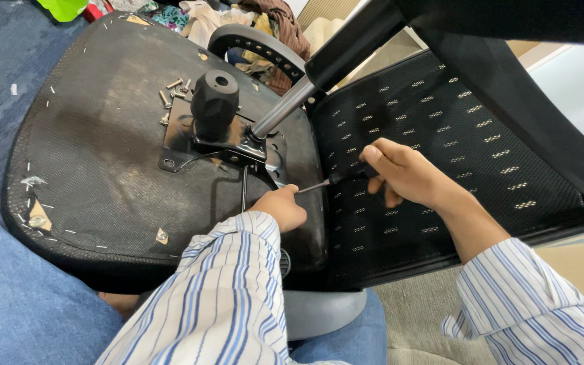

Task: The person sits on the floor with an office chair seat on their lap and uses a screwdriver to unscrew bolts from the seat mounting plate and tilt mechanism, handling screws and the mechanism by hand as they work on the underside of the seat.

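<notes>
Office chair seat (103, 149) lies upside down across my lap, black fabric underside facing up, staples visible along its edge. Black metal mechanism plate (190, 145) sits bolted near the middle of the underside, with a black knobbed cylinder (214, 101) standing up from it and a grey metal lever (285, 108) running out toward the upper right. Several loose screws (170, 91) lie on the fabric just beside the plate's upper edge. My right hand (407, 174) has its grip closed around the dark handle of a screwdriver (326, 182); the thin shaft points left, toward the seam between the seat and the mesh backrest (441, 135). My left hand (280, 208) rests at that seam, fingers curled down over the seat edge, right at the shaft's tip; I cannot tell whether this grip has anything in it, since the fingertips are hidden. Tip of the screwdriver is touching or just beside the left thumb; the exact contact point is hidden. Backrest folds away to the right, its perforated mesh facing up, with a black frame arm (508, 88) crossing above it. 1 grey armrest loop (258, 44) shows beyond the plate. Both sleeves are blue and white striped. Blue carpeted floor (1, 54) at upper left; a heap of clothing (265, 20) behind the chair
</notes>
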